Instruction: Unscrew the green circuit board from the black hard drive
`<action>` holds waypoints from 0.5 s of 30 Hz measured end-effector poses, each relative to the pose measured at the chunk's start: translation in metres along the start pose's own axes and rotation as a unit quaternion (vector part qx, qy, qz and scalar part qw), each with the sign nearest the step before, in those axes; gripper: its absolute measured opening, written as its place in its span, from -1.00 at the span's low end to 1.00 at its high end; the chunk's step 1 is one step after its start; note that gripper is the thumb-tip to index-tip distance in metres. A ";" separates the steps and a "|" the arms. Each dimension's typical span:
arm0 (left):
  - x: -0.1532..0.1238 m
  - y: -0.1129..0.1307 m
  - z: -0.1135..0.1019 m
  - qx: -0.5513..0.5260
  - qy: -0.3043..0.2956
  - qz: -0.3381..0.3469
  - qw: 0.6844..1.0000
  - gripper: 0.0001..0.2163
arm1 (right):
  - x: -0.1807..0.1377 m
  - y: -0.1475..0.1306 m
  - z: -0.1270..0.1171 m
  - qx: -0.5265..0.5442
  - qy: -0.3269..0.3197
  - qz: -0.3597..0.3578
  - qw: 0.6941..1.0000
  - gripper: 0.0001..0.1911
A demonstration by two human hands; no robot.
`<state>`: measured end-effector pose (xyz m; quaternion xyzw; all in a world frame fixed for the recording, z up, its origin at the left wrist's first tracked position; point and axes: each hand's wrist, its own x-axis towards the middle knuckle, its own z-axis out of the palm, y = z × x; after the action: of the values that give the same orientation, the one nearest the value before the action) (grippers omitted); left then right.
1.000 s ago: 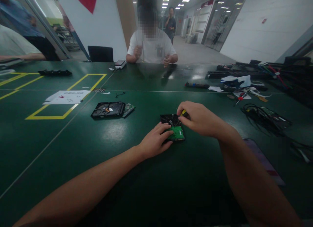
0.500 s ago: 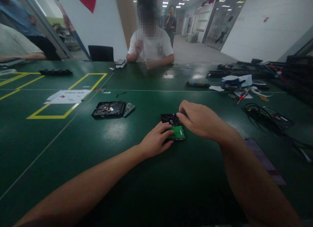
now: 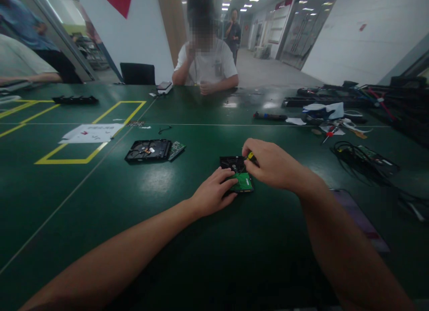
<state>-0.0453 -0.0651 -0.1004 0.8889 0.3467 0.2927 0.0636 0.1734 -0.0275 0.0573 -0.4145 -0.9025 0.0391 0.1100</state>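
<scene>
A hard drive [image 3: 229,161] lay near the middle of the surface [image 3: 167,239], with a green circuit board [image 3: 241,184] facing up at the near end of its black casing. The board bore a white label [image 3: 247,182], its print too small to read. The left hand [image 3: 212,195] rested on the drive's left side, fingers spread, its grip loose and open. At the drive's far right corner, the right hand [image 3: 271,161] had its grip pinched closed on a yellow tool [image 3: 251,157], mostly hidden by the fingers; whether the tip touched the drive could not be told.

Well to the left, a white sheet [image 3: 89,133] carried a line of dark characters, too blurred to make out, and a few small bits. Between sheet and hands lay a second drive [image 3: 149,150], a smaller circuit board [image 3: 177,150] just beside it. A phone [image 3: 358,217] lay by the right forearm.
</scene>
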 end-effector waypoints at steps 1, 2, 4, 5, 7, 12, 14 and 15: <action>0.000 0.001 0.000 -0.002 0.002 -0.001 1.000 -0.61 | 0.000 0.000 0.000 0.004 -0.001 0.000 1.000 -0.89; 0.001 0.001 -0.001 -0.003 0.003 -0.002 1.000 -0.61 | 0.001 0.000 0.000 0.000 -0.001 0.009 1.000 -0.90; 0.001 0.002 -0.001 -0.001 0.002 0.000 1.000 -0.62 | 0.002 -0.001 0.001 -0.029 0.005 0.040 0.999 -0.86; 0.001 0.002 -0.001 0.002 0.001 0.001 1.000 -0.62 | 0.002 -0.001 0.001 -0.046 0.007 0.054 0.997 -0.83; 0.001 0.001 -0.001 0.009 0.001 0.003 1.000 -0.63 | 0.003 -0.003 0.002 -0.071 0.007 0.073 0.995 -0.75; 0.000 0.001 0.000 0.016 0.003 0.004 1.000 -0.63 | 0.003 0.001 0.002 -0.052 0.017 0.074 0.996 -0.77; 0.000 0.001 0.000 0.016 0.002 0.004 1.000 -0.63 | 0.003 0.006 0.002 -0.003 0.023 0.033 0.999 -0.86; 0.001 0.002 0.000 0.015 0.002 0.005 1.000 -0.64 | 0.003 0.008 0.002 0.029 0.022 0.006 0.999 -0.85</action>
<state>-0.0441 -0.0658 -0.0995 0.8907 0.3472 0.2895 0.0478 0.1768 -0.0198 0.0548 -0.4177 -0.8957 0.0569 0.1417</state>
